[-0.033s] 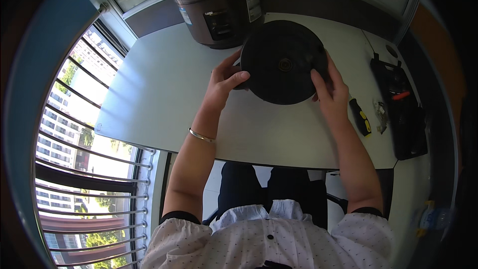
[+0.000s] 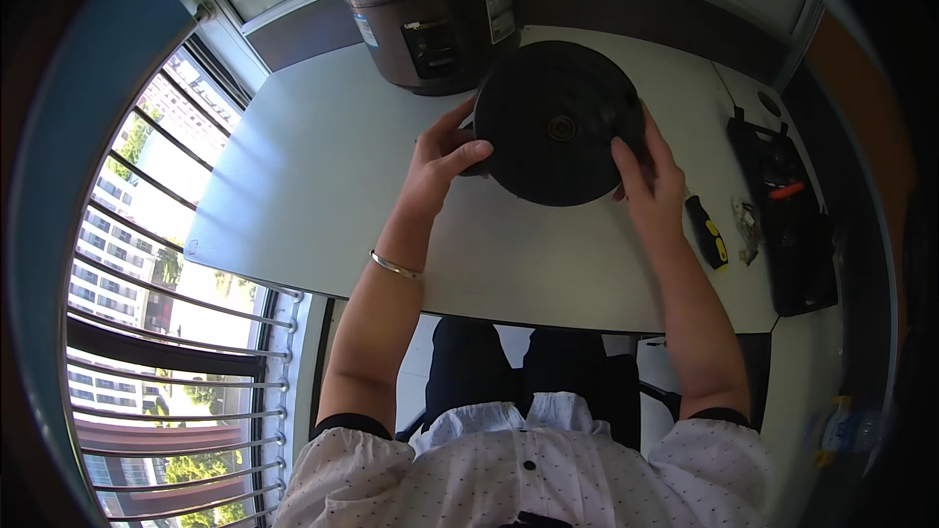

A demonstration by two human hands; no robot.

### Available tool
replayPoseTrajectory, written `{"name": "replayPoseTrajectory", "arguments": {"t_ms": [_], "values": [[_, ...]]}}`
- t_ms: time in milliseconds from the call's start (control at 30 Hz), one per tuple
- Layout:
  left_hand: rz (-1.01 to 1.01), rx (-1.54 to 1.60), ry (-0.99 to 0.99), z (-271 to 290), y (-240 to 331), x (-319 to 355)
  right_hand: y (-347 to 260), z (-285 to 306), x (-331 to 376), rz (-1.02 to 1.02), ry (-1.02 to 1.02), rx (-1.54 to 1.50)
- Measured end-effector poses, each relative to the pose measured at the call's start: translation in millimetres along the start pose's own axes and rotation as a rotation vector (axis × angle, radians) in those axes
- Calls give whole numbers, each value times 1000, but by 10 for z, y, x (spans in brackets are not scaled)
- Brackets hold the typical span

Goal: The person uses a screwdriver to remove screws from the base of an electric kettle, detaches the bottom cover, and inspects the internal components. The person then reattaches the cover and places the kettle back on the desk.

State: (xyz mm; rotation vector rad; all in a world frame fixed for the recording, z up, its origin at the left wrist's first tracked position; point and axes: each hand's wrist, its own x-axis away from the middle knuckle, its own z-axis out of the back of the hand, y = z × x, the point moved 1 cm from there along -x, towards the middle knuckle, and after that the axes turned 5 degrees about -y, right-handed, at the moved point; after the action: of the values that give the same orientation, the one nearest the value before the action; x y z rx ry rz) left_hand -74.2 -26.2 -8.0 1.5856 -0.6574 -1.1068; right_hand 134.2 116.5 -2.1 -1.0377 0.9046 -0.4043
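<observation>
Above the table's middle I hold a round black object with both hands. Its broad circular face is turned up toward me and has a small ring-shaped fitting at the centre; I cannot tell its exact kind. My left hand grips the left edge, where a dark part juts out, with the thumb in front and the fingers mostly hidden. On the opposite edge, my right hand has its thumb on the near side and fingers around the rim. Just behind the object stands a dark brown rice cooker.
The pale table has a rounded left end beside a barred window. Right of my right forearm lie a black-and-yellow screwdriver, small metal pieces and an open black tool case holding a red-handled tool.
</observation>
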Motion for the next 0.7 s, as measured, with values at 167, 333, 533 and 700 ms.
{"name": "replayPoseTrajectory", "arguments": {"t_ms": [167, 333, 533, 700], "values": [[3, 17, -8, -20, 38, 16, -12, 11, 7, 39, -11, 11], [24, 38, 17, -23, 49, 12, 48, 14, 10, 78, -46, -36], [42, 40, -1, -19, 78, 20, 125, 2, -9, 226, -33, 10], [42, 28, 1, -38, 105, 27, 135, 0, 2, 264, -26, 65]]}}
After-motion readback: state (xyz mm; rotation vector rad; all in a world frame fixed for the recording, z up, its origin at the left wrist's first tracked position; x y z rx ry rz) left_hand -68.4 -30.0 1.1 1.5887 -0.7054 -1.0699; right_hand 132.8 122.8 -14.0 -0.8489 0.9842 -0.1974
